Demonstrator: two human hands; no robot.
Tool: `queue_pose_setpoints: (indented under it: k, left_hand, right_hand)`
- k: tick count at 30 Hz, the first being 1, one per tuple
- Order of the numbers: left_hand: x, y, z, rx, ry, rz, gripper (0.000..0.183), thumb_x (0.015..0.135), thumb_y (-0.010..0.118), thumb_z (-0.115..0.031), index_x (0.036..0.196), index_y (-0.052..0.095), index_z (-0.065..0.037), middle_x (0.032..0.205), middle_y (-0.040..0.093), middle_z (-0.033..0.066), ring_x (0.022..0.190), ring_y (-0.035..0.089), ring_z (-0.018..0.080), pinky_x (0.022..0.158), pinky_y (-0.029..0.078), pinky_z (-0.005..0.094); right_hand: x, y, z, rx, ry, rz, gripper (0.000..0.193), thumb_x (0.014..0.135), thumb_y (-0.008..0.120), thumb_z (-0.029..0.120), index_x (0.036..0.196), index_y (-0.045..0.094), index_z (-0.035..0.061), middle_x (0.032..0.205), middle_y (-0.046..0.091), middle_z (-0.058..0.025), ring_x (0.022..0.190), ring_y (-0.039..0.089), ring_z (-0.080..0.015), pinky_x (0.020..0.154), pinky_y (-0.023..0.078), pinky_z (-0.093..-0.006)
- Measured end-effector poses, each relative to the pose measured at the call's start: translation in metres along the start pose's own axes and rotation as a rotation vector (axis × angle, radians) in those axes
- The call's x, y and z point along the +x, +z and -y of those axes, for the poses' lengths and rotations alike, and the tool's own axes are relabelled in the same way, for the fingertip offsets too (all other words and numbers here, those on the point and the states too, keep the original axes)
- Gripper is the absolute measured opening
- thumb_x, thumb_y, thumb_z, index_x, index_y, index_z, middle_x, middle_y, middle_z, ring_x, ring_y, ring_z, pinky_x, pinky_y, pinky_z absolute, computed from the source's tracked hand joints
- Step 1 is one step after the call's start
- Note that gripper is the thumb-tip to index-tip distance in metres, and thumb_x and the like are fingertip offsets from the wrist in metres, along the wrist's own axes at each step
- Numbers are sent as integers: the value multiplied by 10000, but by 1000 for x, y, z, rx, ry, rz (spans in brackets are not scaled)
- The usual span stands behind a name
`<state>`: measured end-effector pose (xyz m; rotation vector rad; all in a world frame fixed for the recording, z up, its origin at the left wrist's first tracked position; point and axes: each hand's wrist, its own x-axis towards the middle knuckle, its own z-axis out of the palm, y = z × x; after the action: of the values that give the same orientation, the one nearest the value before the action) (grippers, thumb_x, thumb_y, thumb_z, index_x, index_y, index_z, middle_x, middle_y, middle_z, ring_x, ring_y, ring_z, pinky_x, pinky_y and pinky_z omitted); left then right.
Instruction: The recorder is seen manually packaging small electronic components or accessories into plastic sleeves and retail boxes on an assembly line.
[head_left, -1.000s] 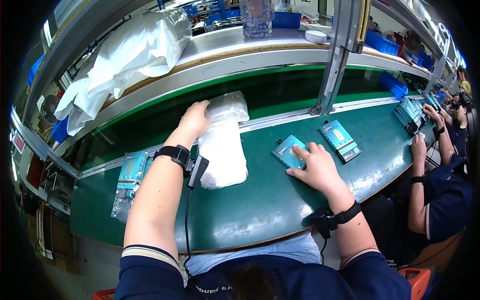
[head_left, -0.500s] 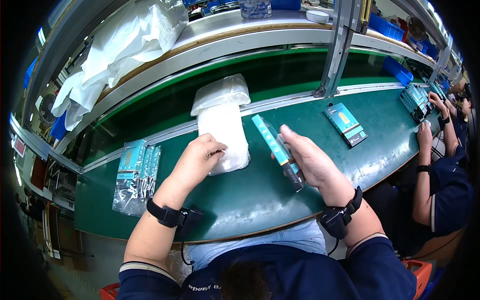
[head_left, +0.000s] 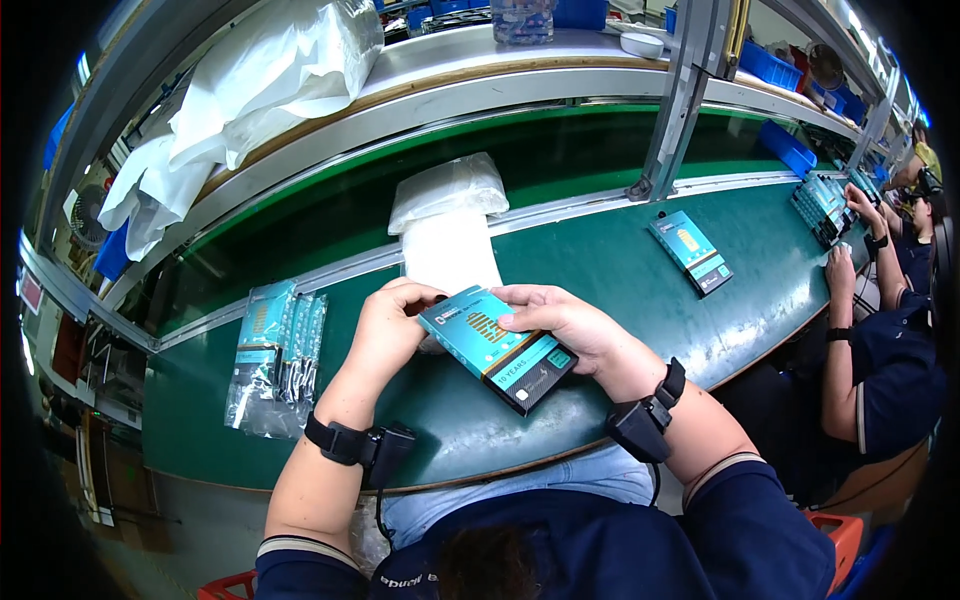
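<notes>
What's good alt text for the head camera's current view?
A person's right hand holds a teal-and-black box, the left hand at one corner, over a green table. Bagged teal packs lie left, another box right.

Teal box: underside was hidden. Right hand: some fingers were concealed beneath. White package: near end was partly covered. Clear bottle: top was cut off.

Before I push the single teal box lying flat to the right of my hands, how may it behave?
The teal box is probably stiff, since its edges look straight. It seems unlikely to roll or tip, because it lies on a broad side. It may slide easily: the green tabletop looks smooth and shiny.
</notes>
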<state>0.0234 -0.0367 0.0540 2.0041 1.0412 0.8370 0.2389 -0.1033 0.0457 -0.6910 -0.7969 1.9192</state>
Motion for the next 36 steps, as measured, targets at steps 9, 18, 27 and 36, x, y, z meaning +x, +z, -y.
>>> queue_pose_setpoints:
  k: [9, 18, 27, 36]
  left_hand:
    - [-11, 8, -6, 54, 33, -141, 223, 767, 574, 57, 968, 657, 8, 838, 538, 58, 701, 560, 102, 649, 479, 223]
    - [-34, 16, -36, 86, -26, 15, 162, 776, 605, 25, 928, 551, 14, 803, 559, 40, 687, 536, 80, 648, 480, 205]
    - [-51, 28, -41, -978, -463, 105, 358, 912, 558, -167, 1190, 459, 37, 1123, 575, 133, 1017, 585, 205, 910, 477, 361]
    - [-53, 12, -67, -1250, -389, 251, 386, 902, 474, -40, 1263, 392, 67, 1204, 538, 173, 1108, 559, 266, 967, 461, 405]
  right_hand:
    - [-14, 21, -13, -219, -132, -237, 516, 853, 521, -11, 1328, 349, -115, 1135, 590, -176, 968, 614, -170, 854, 491, -271]
    - [-22, 28, -22, -258, -213, -461, 328, 850, 576, 17, 1141, 472, -93, 1002, 618, -148, 858, 626, -152, 761, 516, -258]
    - [-33, 29, -28, -366, -198, -431, 205, 845, 683, 182, 770, 554, 42, 708, 591, -11, 597, 511, -29, 503, 402, -186]
    - [-59, 51, 6, -842, -377, -133, 1025, 727, 772, 56, 1480, 78, 86, 1078, 572, -93, 893, 574, -123, 754, 477, -248]
